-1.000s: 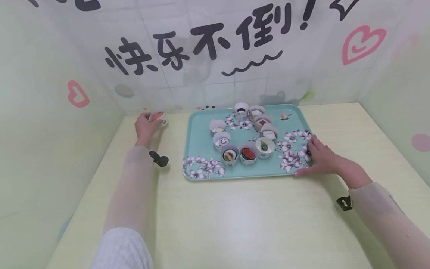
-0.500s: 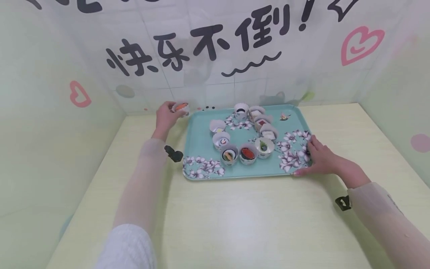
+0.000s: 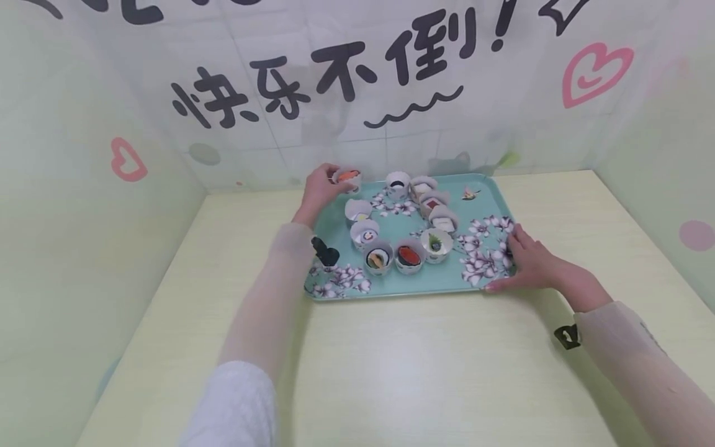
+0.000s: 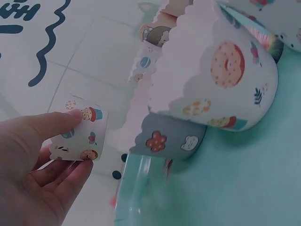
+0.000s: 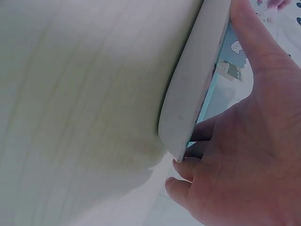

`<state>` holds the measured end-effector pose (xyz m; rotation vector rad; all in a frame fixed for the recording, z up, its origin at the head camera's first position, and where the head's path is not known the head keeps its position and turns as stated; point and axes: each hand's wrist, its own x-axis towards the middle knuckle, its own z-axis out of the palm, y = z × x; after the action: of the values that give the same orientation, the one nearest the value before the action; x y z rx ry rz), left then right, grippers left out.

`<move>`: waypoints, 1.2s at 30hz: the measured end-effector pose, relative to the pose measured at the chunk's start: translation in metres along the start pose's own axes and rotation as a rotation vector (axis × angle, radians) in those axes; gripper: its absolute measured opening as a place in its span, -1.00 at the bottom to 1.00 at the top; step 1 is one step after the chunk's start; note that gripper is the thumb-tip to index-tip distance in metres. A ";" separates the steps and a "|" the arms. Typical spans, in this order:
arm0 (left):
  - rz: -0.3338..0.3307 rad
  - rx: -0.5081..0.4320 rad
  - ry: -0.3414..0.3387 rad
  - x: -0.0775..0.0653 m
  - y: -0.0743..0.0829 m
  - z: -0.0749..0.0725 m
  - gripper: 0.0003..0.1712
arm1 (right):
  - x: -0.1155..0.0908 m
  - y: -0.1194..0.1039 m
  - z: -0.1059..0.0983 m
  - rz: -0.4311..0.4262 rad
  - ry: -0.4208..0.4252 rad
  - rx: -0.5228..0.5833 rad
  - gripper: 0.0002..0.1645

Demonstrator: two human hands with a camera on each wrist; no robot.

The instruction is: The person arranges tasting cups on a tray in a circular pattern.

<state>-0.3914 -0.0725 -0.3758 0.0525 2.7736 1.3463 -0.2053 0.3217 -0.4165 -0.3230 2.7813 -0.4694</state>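
Observation:
My left hand [image 3: 321, 191] pinches a small paper baking cup [image 3: 347, 179] between thumb and fingers, over the tray's back left corner. An orange-topped piece like toy sushi lies in the cup. The left wrist view shows cupcake and donut prints on this held cup [image 4: 82, 134], level with the tray's far rim. My right hand [image 3: 533, 264] grips the front right corner of the turquoise tray [image 3: 402, 293], thumb at the front edge, fingers along the right rim. Several similar cups with sushi-like pieces stand on it, including a red-topped one [image 3: 409, 256] and a green-garnished one [image 3: 437, 244].
The tray rests on a pale wooden table [image 3: 402, 366]. A white wall covering [image 3: 329, 143] with large black lettering rises right behind it. Pale green panels [image 3: 67, 248] flank the table. Black wrist straps [image 3: 326, 252] show at my sleeves.
My left hand has carried the cup rightward from the table's back left to over the tray's back left corner. My right hand has kept its place on the tray.

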 end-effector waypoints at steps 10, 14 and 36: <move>0.040 0.042 -0.071 -0.003 0.012 0.026 -0.34 | -0.001 -0.001 0.002 -0.007 0.010 -0.008 0.62; 0.050 0.068 -0.096 -0.004 0.007 0.030 -0.36 | 0.001 -0.001 0.005 -0.020 0.011 -0.004 0.62; 0.079 0.183 -0.196 -0.013 0.010 0.009 -0.29 | 0.006 0.007 -0.001 -0.024 0.000 0.006 0.61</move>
<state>-0.3780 -0.0601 -0.3730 0.2884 2.7428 1.0346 -0.2124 0.3264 -0.4199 -0.3557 2.7780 -0.4836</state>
